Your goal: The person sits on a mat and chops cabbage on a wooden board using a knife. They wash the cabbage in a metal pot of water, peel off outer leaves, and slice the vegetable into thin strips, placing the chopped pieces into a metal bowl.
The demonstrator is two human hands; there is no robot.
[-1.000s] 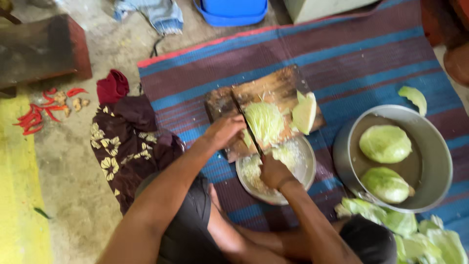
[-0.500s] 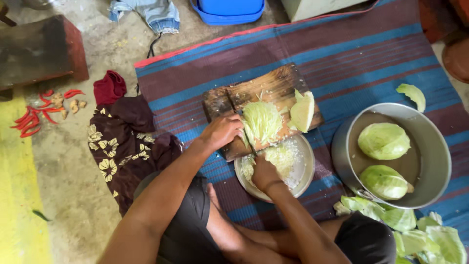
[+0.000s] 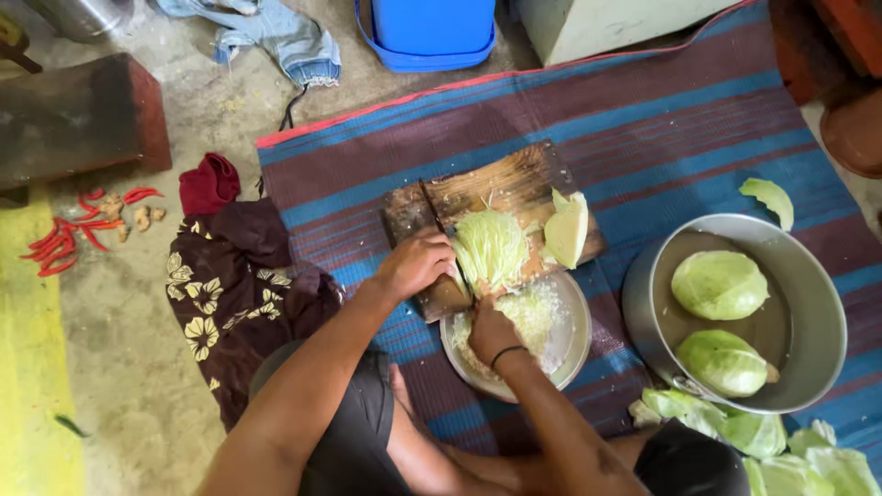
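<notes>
Left hand closed around a knife handle; right hand steadies the cabbage half on a wooden board.

A heap of shredded cabbage already lies in the steel plate touching the board. Left to cut, it seems: this half, a wedge beside it, and two halves in the metal pan.
</notes>
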